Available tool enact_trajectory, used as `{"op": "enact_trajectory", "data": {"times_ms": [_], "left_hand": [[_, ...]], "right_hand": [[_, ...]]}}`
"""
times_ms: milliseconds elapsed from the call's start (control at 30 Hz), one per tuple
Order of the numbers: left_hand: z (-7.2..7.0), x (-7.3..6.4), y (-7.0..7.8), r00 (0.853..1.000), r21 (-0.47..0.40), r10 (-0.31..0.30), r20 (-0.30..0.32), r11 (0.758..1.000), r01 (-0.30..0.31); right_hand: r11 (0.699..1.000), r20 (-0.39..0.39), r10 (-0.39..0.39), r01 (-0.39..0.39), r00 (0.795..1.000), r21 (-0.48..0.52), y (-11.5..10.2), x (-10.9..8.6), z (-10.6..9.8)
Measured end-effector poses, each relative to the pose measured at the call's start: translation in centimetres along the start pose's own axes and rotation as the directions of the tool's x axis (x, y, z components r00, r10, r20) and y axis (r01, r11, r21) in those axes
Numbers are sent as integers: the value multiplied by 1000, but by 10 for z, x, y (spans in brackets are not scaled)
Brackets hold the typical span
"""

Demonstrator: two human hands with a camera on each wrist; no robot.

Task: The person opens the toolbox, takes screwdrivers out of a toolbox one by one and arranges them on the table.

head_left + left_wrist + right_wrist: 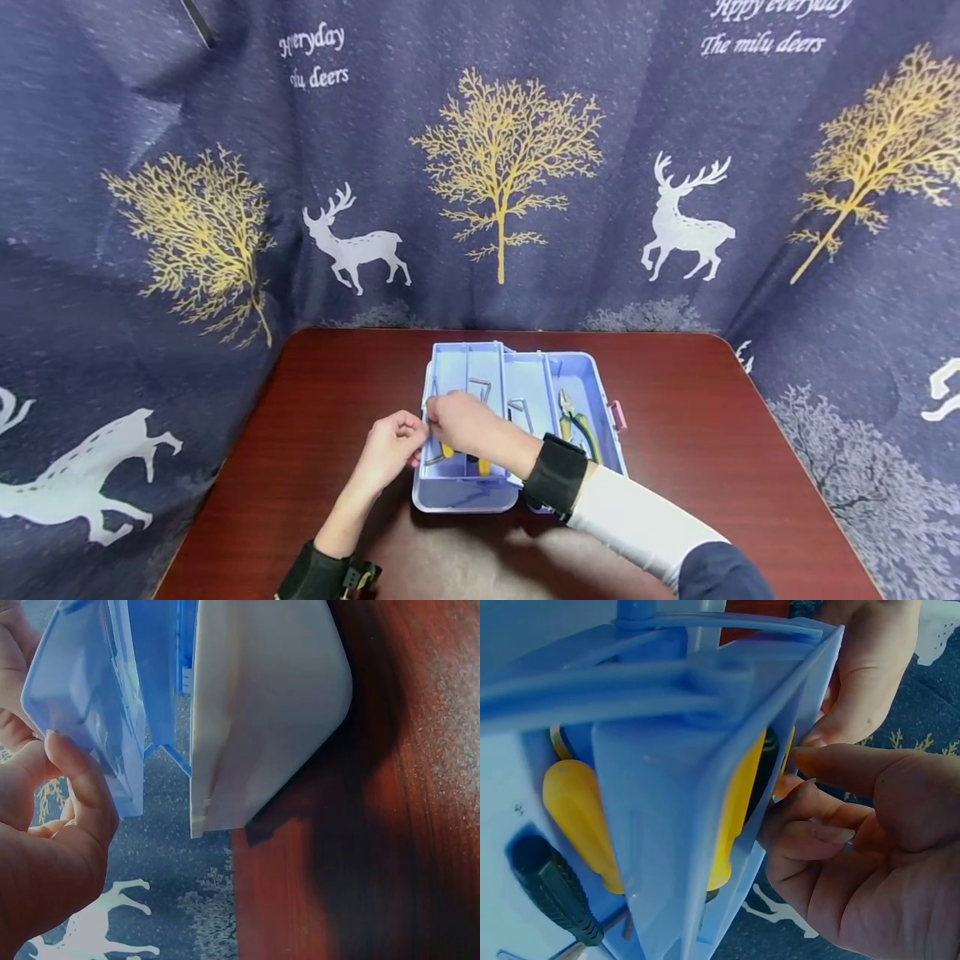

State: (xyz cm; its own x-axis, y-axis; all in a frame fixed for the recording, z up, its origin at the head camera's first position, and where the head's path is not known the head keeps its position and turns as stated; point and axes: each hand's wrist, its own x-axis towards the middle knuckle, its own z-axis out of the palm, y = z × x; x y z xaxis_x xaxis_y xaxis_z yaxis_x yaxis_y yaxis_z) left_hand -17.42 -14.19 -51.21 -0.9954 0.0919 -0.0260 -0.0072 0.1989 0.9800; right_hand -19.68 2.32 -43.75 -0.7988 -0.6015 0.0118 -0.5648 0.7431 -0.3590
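An open light blue toolbox (600, 396) stands on a dark red table (712, 433). Its raised left tray (450, 367) carries yellow-handled screwdrivers (577, 810) and a black-handled tool (551, 889). My left hand (408, 437) pinches the tray's left edge (82, 690), with the thumb (75, 772) on its corner. My right hand (438, 421) reaches across the box and pinches the same tray wall (780, 712) between thumb and curled fingers (810, 825). The left hand (870, 667) shows just beyond it. Hex keys (480, 387) and pliers (577, 425) lie in the compartments to the right.
A dark blue curtain (495, 167) printed with deer and golden trees hangs behind and around the table. The box's pale lower body (262, 712) rests on the wood. A pink latch (619, 414) sticks out on the box's right side.
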Motion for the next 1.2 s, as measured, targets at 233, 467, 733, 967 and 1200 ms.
{"op": "enact_trajectory", "data": {"times_ms": [233,467,733,967,1200], "left_hand": [[-3,1,1,1000,26,14,6,1000,-14],[-3,2,-1,1000,18,12,-10,1000,-12],[-2,1,-4,1000,22,22,-7,1000,-22],[-1,1,-5,999,18,16,-32,1000,-16],[-2,3,-3,1000,21,22,-15,1000,-22]], "right_hand": [[1000,13,10,-10,1000,-8,2,0,2],[999,62,34,-33,998,-10,1,2,1],[1000,82,24,-25,996,7,2,1,3],[986,33,42,-46,999,160,8,-1,3],[952,-21,73,-63,997,299,9,-9,-7]]}}
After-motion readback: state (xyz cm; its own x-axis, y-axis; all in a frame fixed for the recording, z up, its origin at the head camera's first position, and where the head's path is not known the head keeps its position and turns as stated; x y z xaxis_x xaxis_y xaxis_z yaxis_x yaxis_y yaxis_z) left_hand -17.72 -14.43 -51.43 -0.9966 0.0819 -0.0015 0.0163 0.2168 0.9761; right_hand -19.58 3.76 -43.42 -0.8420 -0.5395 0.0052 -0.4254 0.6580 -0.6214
